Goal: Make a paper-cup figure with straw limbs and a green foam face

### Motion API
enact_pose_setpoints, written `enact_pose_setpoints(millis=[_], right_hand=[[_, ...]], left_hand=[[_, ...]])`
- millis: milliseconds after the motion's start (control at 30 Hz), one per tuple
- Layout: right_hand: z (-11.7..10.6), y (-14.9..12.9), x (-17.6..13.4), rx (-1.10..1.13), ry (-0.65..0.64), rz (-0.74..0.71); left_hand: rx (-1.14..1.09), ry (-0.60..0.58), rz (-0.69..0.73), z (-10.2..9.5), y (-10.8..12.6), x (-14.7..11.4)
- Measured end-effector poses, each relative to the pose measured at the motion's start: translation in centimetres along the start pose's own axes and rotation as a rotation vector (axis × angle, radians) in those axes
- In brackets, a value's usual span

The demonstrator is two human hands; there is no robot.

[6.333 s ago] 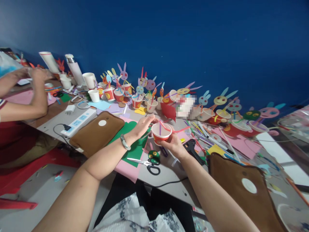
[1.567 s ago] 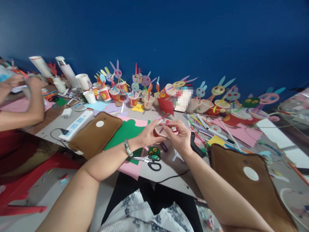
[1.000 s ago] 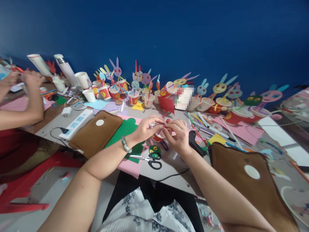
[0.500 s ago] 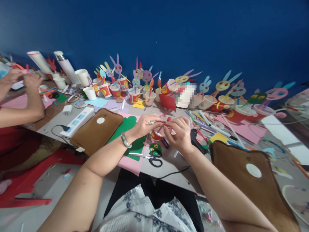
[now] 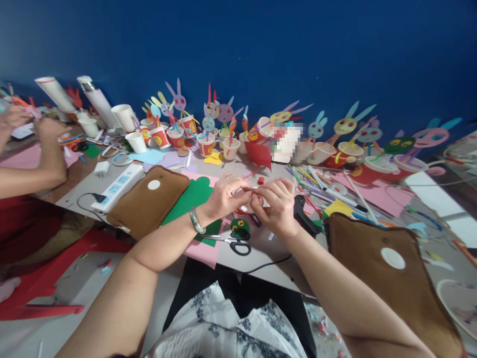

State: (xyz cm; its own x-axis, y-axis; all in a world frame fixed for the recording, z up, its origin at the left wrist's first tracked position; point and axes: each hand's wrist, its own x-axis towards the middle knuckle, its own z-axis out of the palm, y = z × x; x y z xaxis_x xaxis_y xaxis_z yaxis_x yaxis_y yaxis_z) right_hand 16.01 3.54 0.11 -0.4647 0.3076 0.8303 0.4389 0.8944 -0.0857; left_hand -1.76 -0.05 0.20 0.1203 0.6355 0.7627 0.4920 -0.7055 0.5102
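Pinching something tiny [image 5: 255, 191], hands [image 5: 228, 197] [image 5: 278, 203] near red cups [image 5: 205, 144], yellow emblems [image 5: 161, 140] illegible.

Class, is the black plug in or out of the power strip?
In: the black plug sits against the power strip, its prongs hidden.

Light is soft and muted; the edges stretch and blur.

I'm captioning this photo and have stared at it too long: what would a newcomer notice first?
Probably the bright paper animal faces on stalks in paper cups, lined up before the blue wall. Next, at centre, the left hand and right hand meet above a partly hidden cup. Nearer the body, black-handled scissors lie by a green paper face.
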Motion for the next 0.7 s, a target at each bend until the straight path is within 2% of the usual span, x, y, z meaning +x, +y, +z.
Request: enact_pose_setpoints(millis=[300,533,600,700], right_hand=[[0.54,-0.57,-0.18,0.084,0.059,0.13],[0.73,-0.44,-0.21,0.071,0.03,0.185],[0.69,-0.33,-0.21,0.078,0.015,0.192],[0.47,-0.31,-0.19,0.056,0.029,0.172]], left_hand=[[-0.054,0.052,-0.148,0.67,0.08,-0.56],[-0.215,0.067,-0.339,0.9,0.12,-0.68],[-0.211,0.051,-0.343,0.7,0.06,-0.52],[-0.14,0.033,-0.231,0.29,-0.04,-0.26]])
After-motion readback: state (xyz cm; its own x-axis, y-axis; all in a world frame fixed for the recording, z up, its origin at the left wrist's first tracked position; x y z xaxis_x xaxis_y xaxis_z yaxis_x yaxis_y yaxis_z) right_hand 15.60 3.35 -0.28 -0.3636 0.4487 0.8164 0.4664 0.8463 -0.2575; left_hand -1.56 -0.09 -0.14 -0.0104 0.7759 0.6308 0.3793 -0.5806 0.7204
